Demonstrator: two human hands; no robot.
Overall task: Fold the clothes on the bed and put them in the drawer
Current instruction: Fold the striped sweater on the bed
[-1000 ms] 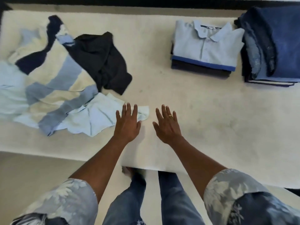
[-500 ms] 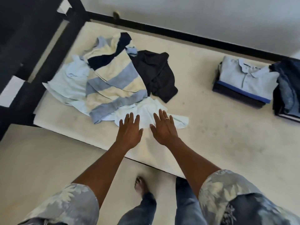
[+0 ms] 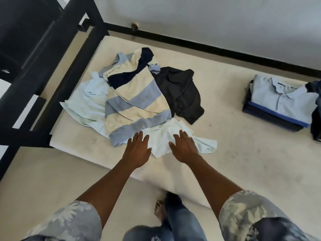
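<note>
**Hands shift from bare mattress to the unfolded heap**

Both hands now sit over the near edge of the pale blue garment (image 3: 163, 136). A second ago they hovered further right, over bare bed (image 3: 243, 162), with only the left reaching the cloth's corner. Left hand (image 3: 138, 150) and right hand (image 3: 185, 147) lie flat, fingers straight and spread, gripping nothing. Cannot tell whether they press the cloth or hang just above it.

The pale garment lies crumpled at the near side of the heap, partly under the striped polo (image 3: 137, 100). The black garment (image 3: 180, 91) is just to the right of the polo, touching it.

The folded stack (image 3: 281, 100), with a light blue polo on top, has slid to the far right of view, well apart from the heap. No drawer in view.

Judgement: the next piece is being picked; three or so items are left to fold, and stowing has not begun
</note>
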